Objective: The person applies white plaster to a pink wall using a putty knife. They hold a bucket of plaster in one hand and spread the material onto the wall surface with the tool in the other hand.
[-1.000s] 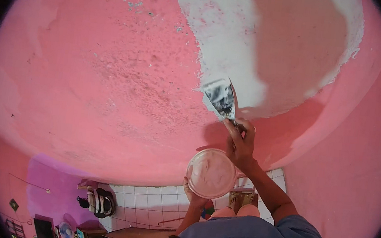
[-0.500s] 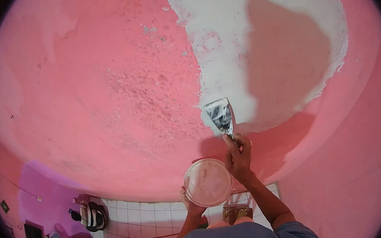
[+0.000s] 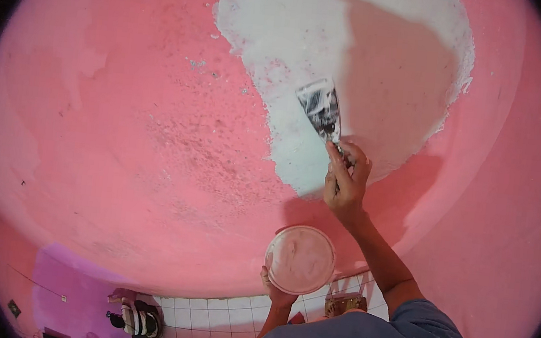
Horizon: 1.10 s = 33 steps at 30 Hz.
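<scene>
— Where the white patch meets the pink, what is pressed against the surface?

— A putty knife (image 3: 320,107), its wide metal blade smeared with white and dark filler. It lies flat on the white plaster patch (image 3: 359,60), tilted with the blade up and to the left, close to the patch's ragged left edge.

— Who holds it?

— The right hand (image 3: 345,181), closed tight around the handle just below the blade, thumb along the side. The arm runs down to a blue sleeve (image 3: 423,337) at the lower right.

— And the other hand?

— The left hand (image 3: 278,293) cups a round bowl (image 3: 300,259) from underneath, fingers curled up at its lower rim. The bowl sits below the right wrist, its inside coated with pale pinkish paste.

— What surrounds them?

— A pink painted surface (image 3: 125,122), rough and pitted in the middle. The arm's shadow falls across the white patch. Farther down there is a white tiled floor (image 3: 203,322), a purple wall (image 3: 64,279) at the lower left, and a dark bundle (image 3: 137,319) on the tiles; I cannot tell what it is.
</scene>
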Tool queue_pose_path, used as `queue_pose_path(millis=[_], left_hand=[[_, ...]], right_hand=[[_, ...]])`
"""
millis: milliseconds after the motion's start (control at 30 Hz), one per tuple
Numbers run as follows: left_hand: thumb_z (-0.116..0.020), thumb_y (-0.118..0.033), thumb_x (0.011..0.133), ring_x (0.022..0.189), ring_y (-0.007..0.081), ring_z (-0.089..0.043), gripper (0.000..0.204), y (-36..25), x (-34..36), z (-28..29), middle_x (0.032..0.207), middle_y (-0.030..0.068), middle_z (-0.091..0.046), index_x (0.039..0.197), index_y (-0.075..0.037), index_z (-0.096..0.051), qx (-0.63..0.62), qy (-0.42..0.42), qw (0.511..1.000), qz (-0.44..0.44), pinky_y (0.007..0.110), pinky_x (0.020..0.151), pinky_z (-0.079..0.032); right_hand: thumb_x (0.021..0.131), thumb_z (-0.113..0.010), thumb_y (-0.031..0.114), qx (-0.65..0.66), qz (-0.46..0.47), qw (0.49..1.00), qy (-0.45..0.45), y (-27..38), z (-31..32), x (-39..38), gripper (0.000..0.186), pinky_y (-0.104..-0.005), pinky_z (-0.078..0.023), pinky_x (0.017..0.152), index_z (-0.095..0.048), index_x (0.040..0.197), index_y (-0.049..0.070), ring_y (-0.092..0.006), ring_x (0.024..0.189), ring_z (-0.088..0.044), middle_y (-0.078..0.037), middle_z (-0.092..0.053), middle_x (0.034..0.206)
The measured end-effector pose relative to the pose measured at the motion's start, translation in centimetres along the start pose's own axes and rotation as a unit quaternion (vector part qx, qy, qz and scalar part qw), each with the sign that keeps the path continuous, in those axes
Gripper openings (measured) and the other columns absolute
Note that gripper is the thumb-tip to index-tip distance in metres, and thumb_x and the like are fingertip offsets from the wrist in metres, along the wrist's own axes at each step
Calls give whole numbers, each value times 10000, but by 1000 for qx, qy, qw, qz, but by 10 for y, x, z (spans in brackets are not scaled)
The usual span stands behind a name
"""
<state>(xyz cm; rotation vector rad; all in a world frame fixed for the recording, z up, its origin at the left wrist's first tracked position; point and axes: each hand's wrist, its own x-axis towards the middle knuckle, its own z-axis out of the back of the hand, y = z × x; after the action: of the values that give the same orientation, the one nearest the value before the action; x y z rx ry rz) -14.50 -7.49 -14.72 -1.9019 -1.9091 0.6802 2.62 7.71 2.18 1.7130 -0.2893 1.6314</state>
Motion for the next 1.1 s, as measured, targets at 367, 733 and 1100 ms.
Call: queue_pose_path(millis=[367, 733, 1100], left_hand=[[-310, -656, 839, 1287, 364, -307, 747, 1, 0, 13, 1432, 136, -282, 1408, -174, -258, -28, -42, 999, 5, 562, 1032, -284], [-402, -627, 830, 1290, 359, -306, 751, 5, 3, 19, 1433, 134, -288, 1411, -175, -254, -63, -26, 998, 14, 563, 1037, -277], [-442, -589, 827, 1244, 344, -375, 735, -3, -7, 34, 1397, 141, -346, 1369, -105, -331, -54, -114, 992, -18, 526, 1024, -311]], right_hand=[[717, -509, -78, 35, -2, 999, 22, 1, 13, -27, 481, -359, -361, 734, -580, 1176, 44, -231, 835, -467, -130, -484, 1090], [724, -524, -86, 15, -5, 996, 83, -14, -4, -77, 463, -319, -361, 739, -601, 1156, 60, -224, 871, -435, -113, -464, 1105], [712, -571, -41, 21, 9, 992, 127, -15, 1, -125, 474, -367, -368, 743, -590, 1167, 92, -240, 871, -438, -139, -442, 1118]])
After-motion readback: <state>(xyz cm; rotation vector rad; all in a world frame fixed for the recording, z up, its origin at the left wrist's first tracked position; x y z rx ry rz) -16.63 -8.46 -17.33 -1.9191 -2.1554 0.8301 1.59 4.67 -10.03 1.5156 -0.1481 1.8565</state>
